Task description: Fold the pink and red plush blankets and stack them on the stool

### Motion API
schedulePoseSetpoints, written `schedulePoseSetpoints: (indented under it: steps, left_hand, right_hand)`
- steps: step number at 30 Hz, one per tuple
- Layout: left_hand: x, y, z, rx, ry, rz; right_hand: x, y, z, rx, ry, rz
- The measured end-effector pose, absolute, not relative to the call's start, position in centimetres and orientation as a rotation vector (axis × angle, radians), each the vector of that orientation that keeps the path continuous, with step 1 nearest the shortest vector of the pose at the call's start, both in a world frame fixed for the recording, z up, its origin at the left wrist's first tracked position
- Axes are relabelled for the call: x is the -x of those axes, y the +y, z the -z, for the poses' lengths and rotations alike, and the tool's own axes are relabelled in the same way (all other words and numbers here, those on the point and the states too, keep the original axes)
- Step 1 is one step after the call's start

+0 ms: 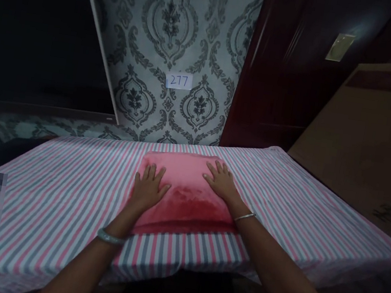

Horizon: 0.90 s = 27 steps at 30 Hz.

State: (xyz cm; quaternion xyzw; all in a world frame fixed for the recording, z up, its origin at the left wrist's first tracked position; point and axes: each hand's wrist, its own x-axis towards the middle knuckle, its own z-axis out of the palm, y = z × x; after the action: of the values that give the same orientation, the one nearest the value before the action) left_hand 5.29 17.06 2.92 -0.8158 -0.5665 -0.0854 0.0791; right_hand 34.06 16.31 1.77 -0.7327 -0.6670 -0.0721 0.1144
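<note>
A plush pink-and-red cushion-like piece, squarish in outline, lies flat on a striped cloth; whether it is a cushion or folded fabric I cannot tell. My left hand rests palm down on its left side, fingers spread. On its upper right side lies my right hand, also flat with the fingers apart. Neither hand grips anything. A pale green bangle circles my left wrist, and a thin silver bangle is on the right one.
Pink, grey and white striped cloth covers the table. A dark screen stands at the back left, a large cardboard box at the right. Behind are patterned wallpaper, a paper marked 277 and a dark red panel.
</note>
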Motion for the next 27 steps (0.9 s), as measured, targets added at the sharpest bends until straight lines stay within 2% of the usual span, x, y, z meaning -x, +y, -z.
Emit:
schedulePoseSetpoints:
  steps: [6,15,18,27]
  left_hand:
    - [-5.4,16.8,-2.8,2.430,-1.719,0.213]
    - [-6.4,19.2,-7.0,2.585,-1.822,0.183]
    - [-7.2,21.5,-7.9,2.565,-1.810,0.149]
    - [-6.4,24.2,-3.8,2.524,-1.963,0.249]
  right_hand:
    - [-34.4,16.2,-1.1,2.144,-1.956,0.181]
    - [-31.8,16.9,-6.1,2.263,-2.010,-0.004]
    - [-30.7,17.7,-6.2,2.227,-2.002,0.000]
    - [-31.8,18.1,-1.8,2.093,-1.977,0.220]
